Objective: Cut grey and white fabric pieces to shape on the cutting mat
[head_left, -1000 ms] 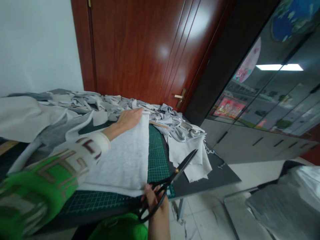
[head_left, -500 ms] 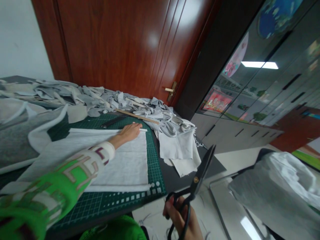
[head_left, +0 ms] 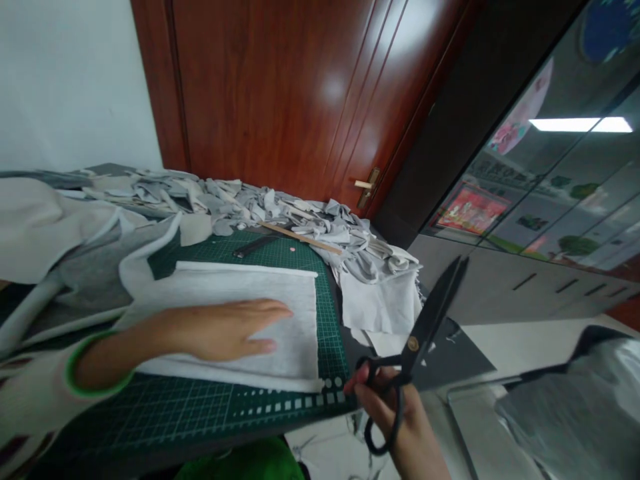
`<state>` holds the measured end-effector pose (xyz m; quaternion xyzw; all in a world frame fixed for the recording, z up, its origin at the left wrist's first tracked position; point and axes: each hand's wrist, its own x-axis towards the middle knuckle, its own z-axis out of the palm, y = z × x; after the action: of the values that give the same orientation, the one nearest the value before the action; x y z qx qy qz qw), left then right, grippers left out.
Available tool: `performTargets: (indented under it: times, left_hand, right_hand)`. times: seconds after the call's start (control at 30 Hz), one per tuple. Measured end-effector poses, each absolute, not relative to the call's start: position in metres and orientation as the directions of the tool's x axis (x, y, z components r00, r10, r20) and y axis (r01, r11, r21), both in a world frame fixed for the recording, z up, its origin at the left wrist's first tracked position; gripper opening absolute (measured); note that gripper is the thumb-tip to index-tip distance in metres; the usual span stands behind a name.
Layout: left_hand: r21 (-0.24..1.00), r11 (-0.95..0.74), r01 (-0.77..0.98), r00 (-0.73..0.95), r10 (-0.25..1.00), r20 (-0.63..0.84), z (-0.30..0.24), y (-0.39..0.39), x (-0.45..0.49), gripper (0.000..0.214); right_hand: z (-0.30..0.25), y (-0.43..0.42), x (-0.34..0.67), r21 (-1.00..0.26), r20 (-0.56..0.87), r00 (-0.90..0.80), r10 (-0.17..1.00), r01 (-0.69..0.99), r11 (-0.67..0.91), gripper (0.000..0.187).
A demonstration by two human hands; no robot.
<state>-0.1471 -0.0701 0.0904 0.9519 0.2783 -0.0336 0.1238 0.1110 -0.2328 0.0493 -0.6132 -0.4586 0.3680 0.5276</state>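
Over the white fabric (head_left: 295, 300), my left hand (head_left: 230, 330) is stretched out flat, thumb apart from the fingers; I cannot tell whether it touches the cloth. The fabric lies on a green cutting mat (head_left: 327, 340), its top and bottom edges rolled or folded. My right hand (head_left: 385, 393) holds black scissors (head_left: 420, 343) by the handles, off the table's front right edge. Their blades look nearly closed and point up and to the right, with no cloth between them.
Fabric scraps (head_left: 270, 203) are heaped along the back of the table. A wooden strip (head_left: 303, 238) and a black tool (head_left: 255, 245) lie behind the cloth. Grey-and-white fabric (head_left: 90, 273) is bunched at left. A grey bag-like bundle (head_left: 575, 407) stands at lower right.
My left hand has left the fabric's far edge and come back toward me over its middle. The scissors have risen slightly and moved right in view, while the view itself has shifted left.
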Motion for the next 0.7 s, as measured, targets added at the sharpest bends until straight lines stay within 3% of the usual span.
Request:
performTargets:
  times: [0.07, 0.17, 0.37, 0.57, 0.7]
  left_hand:
    - [0.273, -0.821, 0.502, 0.864, 0.488, -0.122, 0.071, -0.099, -0.146, 0.058]
    - [0.290, -0.846, 0.447, 0.864, 0.492, 0.103, 0.044, -0.126, -0.135, 0.054]
    - [0.217, -0.877, 0.428, 0.825, 0.477, 0.303, 0.026, -0.148, -0.116, 0.046]
    - [0.030, -0.905, 0.424, 0.801, 0.390, 0.454, 0.020, -0.175, -0.122, 0.041]
    - [0.059, -0.898, 0.435, 0.761, 0.402, 0.508, 0.023, -0.190, -0.126, 0.037]
  right_hand:
    - [0.051, -0.222, 0.112, -0.981, 0.068, 0.278, 0.958, 0.191, 0.014, 0.034]
    - [0.055, -0.203, 0.106, -0.980, 0.137, 0.279, 0.950, 0.176, 0.090, 0.034]
    - [0.061, -0.168, 0.083, -0.990, 0.135, 0.142, 0.981, 0.064, 0.127, 0.034]
    - [0.042, -0.142, 0.061, -0.984, 0.145, -0.004, 0.989, -0.105, 0.144, 0.035]
    - [0.026, -0.133, 0.056, -0.971, 0.099, -0.053, 0.994, -0.224, 0.085, 0.038]
